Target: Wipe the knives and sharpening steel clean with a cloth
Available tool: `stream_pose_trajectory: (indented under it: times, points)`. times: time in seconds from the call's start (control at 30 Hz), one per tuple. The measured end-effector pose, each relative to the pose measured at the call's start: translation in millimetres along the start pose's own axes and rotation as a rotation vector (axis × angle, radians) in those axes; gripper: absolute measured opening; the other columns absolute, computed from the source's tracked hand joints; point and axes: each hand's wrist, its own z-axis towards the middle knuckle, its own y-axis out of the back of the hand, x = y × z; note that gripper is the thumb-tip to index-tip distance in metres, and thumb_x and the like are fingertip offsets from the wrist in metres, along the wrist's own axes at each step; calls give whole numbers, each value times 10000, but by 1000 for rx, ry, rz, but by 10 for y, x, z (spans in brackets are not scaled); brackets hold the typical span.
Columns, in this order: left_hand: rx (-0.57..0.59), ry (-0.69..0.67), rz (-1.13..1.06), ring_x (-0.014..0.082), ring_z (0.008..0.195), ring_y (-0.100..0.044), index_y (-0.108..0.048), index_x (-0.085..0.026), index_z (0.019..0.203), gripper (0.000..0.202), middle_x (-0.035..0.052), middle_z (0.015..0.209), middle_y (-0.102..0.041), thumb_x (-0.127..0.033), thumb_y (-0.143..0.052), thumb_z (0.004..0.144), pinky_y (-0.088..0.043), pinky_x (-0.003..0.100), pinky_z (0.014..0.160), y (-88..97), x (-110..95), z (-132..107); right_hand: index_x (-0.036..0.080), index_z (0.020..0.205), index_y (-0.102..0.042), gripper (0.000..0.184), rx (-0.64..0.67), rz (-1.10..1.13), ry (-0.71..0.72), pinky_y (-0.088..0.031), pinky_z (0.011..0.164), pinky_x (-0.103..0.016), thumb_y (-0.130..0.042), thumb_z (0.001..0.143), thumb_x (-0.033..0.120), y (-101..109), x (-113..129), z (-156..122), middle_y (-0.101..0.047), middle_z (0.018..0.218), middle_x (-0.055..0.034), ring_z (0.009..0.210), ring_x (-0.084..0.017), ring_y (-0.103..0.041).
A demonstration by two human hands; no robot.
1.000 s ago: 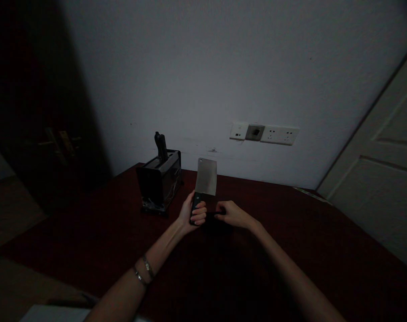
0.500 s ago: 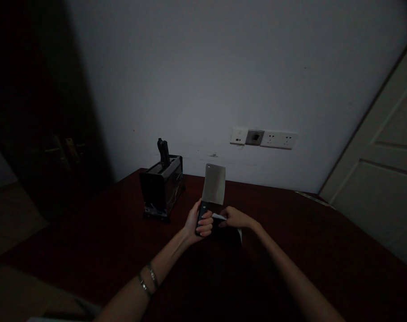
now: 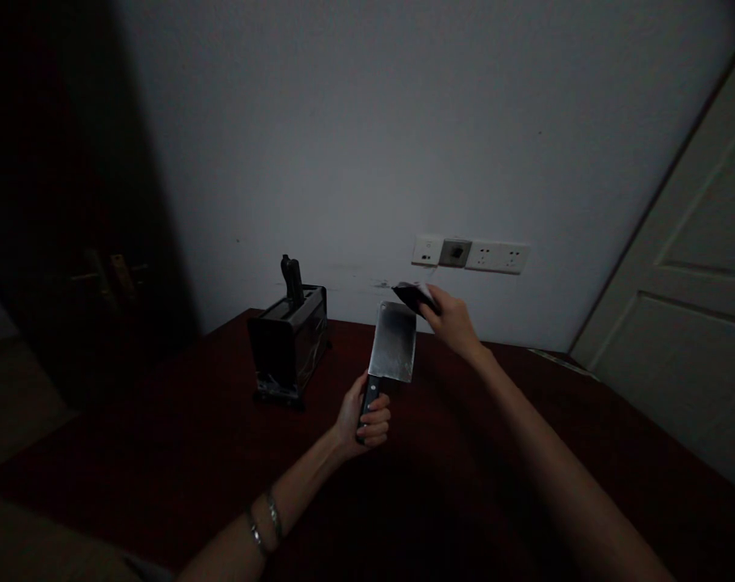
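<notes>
My left hand (image 3: 362,414) is closed round the black handle of a cleaver (image 3: 394,341). The broad metal blade points up and away from me, with a small hole near its far corner. At the blade's far right end, my right hand (image 3: 454,318) pinches a dark, thin, folded piece that looks like cloth, with a pale patch on it (image 3: 416,297). Its lower edge lies over or close to the blade's tip; I cannot tell whether it touches.
A dark knife block (image 3: 288,343) with black handles (image 3: 293,279) sticking out of its top stands to the left on the dark red table (image 3: 179,461). Behind is a wall with sockets (image 3: 470,255). A pale door (image 3: 700,283) is at the right, and a dark door at the left.
My right hand has risen from beside the cleaver's handle to the blade's far end, carrying the dark piece. The blade has tilted and its face looks darker. The view has shifted slightly.
</notes>
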Motion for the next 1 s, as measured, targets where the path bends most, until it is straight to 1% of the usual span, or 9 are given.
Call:
stream_pose_trajectory:
  times: [0.07,0.13,0.27,0.5,0.57,0.63,0.8,0.87,1.0]
  points:
    - [5,5,6,39,231,-141,-344,-173,506,531,-79,345,-250,-608,-311,809,-155,170,276,-13,10,0,165,1168,-530,393,167,-68,200,-413,925,-428,-472,780,153,-115,180,16,-571,1189,-121,1109,-255,-513]
    - [12,4,6,39,229,-136,-348,-172,505,536,-79,343,-247,-608,-301,813,-150,171,276,-30,16,-1,158,1185,-526,425,317,-87,298,-394,966,-412,-464,768,102,-211,287,-12,-548,1226,-122,1169,-235,-468]
    - [34,3,-11,34,230,-116,-350,-171,508,539,-82,342,-239,-608,-290,818,-147,168,276,-48,16,2,161,1217,-499,478,430,-25,333,-356,1012,-416,-448,754,56,-278,354,-178,-517,1268,-105,1236,-209,-394]
    - [45,-23,-20,34,240,-122,-385,-168,546,509,-86,359,-247,-596,-325,815,-171,168,286,-3,34,2,169,1219,-492,475,629,142,372,-343,1031,-383,-395,779,21,-180,545,-675,-497,1292,-85,1240,-158,-387]
    - [59,-8,-4,36,243,-126,-397,-166,547,514,-82,362,-253,-597,-319,817,-174,171,283,-11,48,3,163,1224,-486,486,644,146,375,-337,1037,-373,-389,774,6,-150,552,-689,-485,1303,-86,1247,-149,-374]
    - [72,14,18,40,243,-129,-404,-166,537,532,-77,360,-254,-602,-295,822,-177,174,277,-33,66,9,175,1220,-489,499,621,127,379,-336,1037,-381,-383,767,-7,-128,505,-603,-486,1303,-79,1254,-148,-364]
    - [84,43,59,47,235,-131,-400,-167,515,581,-71,349,-254,-632,-230,821,-188,178,266,-93,112,29,193,1235,-472,551,500,62,326,-332,1036,-422,-372,743,-35,-109,366,-351,-475,1311,-86,1262,-163,-352]
    - [73,32,58,47,237,-128,-403,-166,518,579,-72,347,-256,-633,-236,818,-196,177,267,-95,117,33,191,1238,-468,541,496,75,329,-328,1038,-426,-374,753,-29,-110,397,-405,-467,1318,-86,1267,-165,-342]
    - [49,3,55,46,239,-121,-421,-165,535,543,-73,345,-266,-606,-282,819,-205,172,266,-60,108,36,193,1260,-442,519,591,136,367,-328,1044,-405,-387,782,-1,-118,561,-696,-444,1339,-75,1277,-155,-323]
